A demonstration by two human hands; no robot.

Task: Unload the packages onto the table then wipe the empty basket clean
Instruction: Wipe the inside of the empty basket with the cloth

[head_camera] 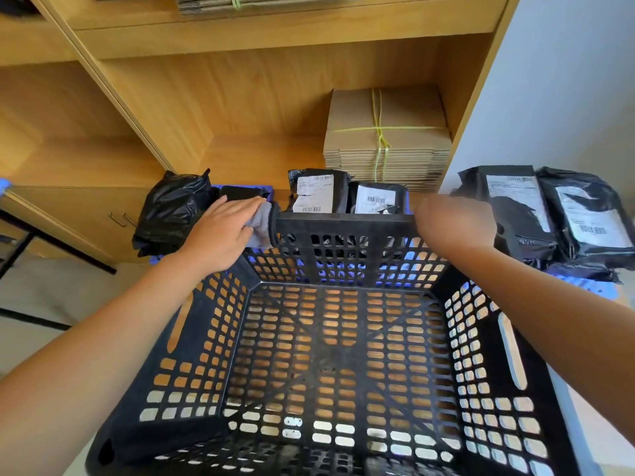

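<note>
1. Two bare arms reach forward over the black basket (pixel 330 355), which fills the frame from centre to 6 o'clock and holds nothing.
2. At 10 o'clock the left hand (pixel 223 228) lies flat, fingers straight, pressing a grey cloth (pixel 262 225) against the basket's far-left corner.
3. At 2 o'clock the right hand (pixel 457 223) is at the far rim, motion-blurred; I cannot tell whether it grips.
4. Black packages (pixel 343 197) lie beyond the rim at 12 o'clock, with more at 10 and 3 o'clock.
5. Tied cardboard sheets (pixel 386 132) sit on the wooden shelf (pixel 240 156) behind.
</note>
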